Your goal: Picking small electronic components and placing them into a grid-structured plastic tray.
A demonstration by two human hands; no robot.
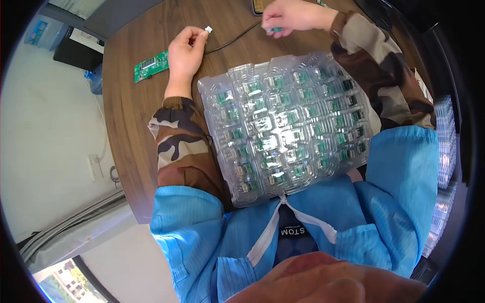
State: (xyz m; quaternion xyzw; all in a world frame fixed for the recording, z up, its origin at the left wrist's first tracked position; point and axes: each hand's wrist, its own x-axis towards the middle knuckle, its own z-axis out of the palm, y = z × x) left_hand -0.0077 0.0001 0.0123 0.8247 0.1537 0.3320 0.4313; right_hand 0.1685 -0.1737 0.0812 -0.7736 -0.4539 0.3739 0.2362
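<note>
My left hand [186, 53] is closed, with a small white connector [208, 30] pinched between thumb and forefinger. Farther right, my right hand [293, 17] grips a small green circuit board [274, 30], partly covered by the fingers. A dark cable [233, 41] runs across the table between the two hands; both its ends are hidden. Beside my left hand lies a larger green circuit board [151, 65] with a small digit display, its right end behind the hand. Between my forearms rests a clear plastic tray [222, 174] with rows of small green boards in its pockets.
The brown wooden table [126, 116] carries everything. At its far edge, a dark device with a lit screen [258, 6] sits next to my right hand. Stacked clear trays [444, 146] stand at the right. A black object [374, 12] lies at the far right corner.
</note>
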